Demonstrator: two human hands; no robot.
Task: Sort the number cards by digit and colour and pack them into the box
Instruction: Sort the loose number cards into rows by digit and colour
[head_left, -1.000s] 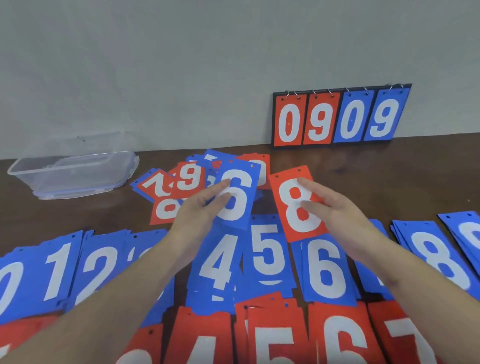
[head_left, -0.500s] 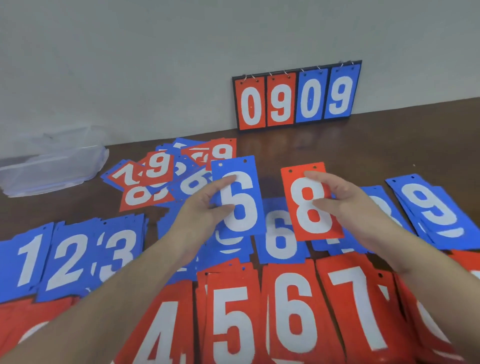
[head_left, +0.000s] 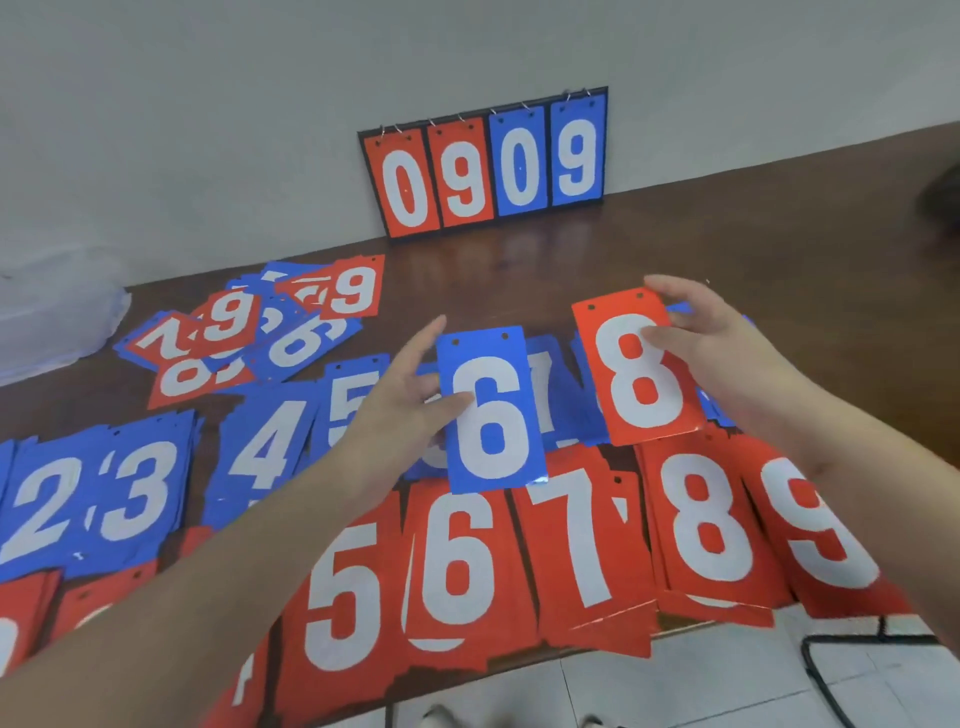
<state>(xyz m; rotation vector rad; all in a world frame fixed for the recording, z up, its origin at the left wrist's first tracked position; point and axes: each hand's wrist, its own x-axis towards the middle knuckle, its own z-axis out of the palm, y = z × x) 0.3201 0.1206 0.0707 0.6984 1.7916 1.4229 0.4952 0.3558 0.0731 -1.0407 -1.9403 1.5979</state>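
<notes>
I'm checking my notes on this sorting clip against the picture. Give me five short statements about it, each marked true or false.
1. The left hand holds a blue 6 card. True.
2. The right hand holds a blue 8. False: its 8 card is red.
3. The scoreboard at the wall reads 0909. True.
4. The red piles lie farther from the person than the blue piles. False: the red row, such as the red 7 pile, is nearer.
5. The box stands at the far right. False: it is at the far left.
</notes>
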